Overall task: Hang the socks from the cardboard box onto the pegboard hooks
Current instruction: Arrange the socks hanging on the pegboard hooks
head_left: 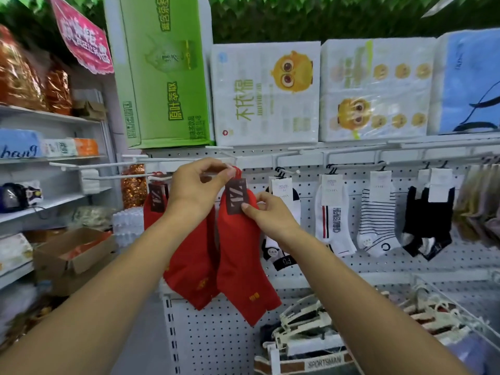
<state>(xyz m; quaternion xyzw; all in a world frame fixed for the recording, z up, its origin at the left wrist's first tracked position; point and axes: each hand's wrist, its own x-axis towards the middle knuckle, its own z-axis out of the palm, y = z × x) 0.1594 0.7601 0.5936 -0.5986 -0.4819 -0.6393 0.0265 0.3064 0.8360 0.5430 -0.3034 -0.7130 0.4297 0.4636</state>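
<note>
White perforated metal pegboard (378, 269) stood behind both hands. Open brown cardboard box (54, 263) sat low, well left of the left arm. Red sock pair with dark card label (238, 253) hung between the hands and looked not yet hooked. Left hand (198, 185), arm raised, pinched its red plastic hanger loop (237, 171). Right hand (272, 213) pinched the label's lower edge. Advice: square loop to white wire hook (116, 176) tip, slide fully back, right hand damping swing.
</note>
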